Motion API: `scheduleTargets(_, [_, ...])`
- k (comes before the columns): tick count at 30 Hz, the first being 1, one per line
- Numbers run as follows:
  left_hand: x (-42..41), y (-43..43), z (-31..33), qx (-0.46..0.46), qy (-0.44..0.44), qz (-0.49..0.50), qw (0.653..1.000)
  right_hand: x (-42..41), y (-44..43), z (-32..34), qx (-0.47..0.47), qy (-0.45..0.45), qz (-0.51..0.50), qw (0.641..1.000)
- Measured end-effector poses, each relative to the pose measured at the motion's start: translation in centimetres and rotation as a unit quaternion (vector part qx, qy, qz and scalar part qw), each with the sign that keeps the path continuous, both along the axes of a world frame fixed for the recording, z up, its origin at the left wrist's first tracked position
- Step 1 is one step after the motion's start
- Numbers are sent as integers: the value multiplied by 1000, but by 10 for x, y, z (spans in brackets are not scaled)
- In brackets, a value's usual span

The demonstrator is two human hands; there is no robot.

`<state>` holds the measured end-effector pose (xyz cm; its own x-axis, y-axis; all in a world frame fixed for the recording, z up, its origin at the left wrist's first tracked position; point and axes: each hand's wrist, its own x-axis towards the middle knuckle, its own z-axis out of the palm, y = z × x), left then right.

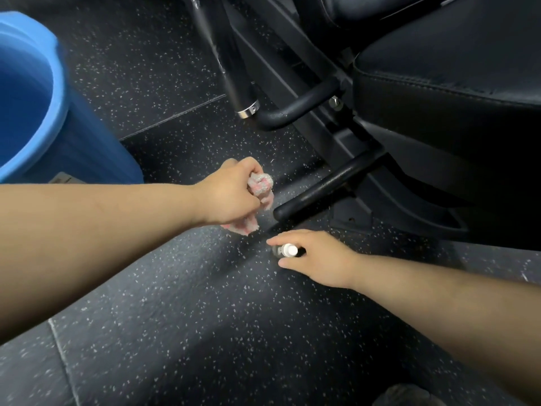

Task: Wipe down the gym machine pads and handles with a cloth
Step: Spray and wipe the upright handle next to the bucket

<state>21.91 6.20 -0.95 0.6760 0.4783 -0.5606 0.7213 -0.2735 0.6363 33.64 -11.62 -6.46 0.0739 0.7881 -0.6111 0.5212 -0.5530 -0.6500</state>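
Pink cloth (pixel 260 186) squeezed in left hand (pixel 231 194) | black bar (pixel 322 186) just right of it, near end by the cloth, running up and right | left hand nearer | right hand (pixel 316 259) curls round bottle (pixel 285 250) on floor (pixel 175 288)

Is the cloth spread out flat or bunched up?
Bunched up: the left hand grips the cloth in a wad, ends hanging below.
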Motion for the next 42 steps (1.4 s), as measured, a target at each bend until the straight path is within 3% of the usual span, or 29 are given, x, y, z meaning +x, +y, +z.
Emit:
scheduleTargets(2, [-3,2,-1,21,4,-9,1000,-1,1,2,-9,-22,16,1000])
scheduleTargets(8, [-2,-7,-6,-105,-89,42,990,4,4,6,-21,-26,-20,999])
scheduleTargets(11, [8,-16,-2,-41,-110,6,993,19,-7,11,-49,-32,-49,997])
scheduleTargets(13, [25,-21,1,7,-136,-18,991,33,-14,13,-44,2,-171,984])
scheduleTargets(17, [89,-26,-12,67,-197,17,978,58,-7,19,-17,150,-455,877])
scheduleTargets(21, [138,-51,-30,86,-200,-63,974,79,5,22,46,253,-556,790])
scheduleTargets(23, [137,-59,-39,112,-198,-95,969,87,5,24,51,274,-576,769])
scheduleTargets(26, [108,-54,-49,166,-175,-126,962,91,6,23,45,294,-574,763])
scheduleTargets(30, [60,-38,-61,154,-68,-152,974,90,14,29,45,283,-576,766])
scheduleTargets(36, [133,-48,-38,122,-227,-88,962,93,13,40,99,168,-596,779])
scheduleTargets(42, [131,-55,-55,150,-110,-137,973,94,10,37,71,162,-607,774])
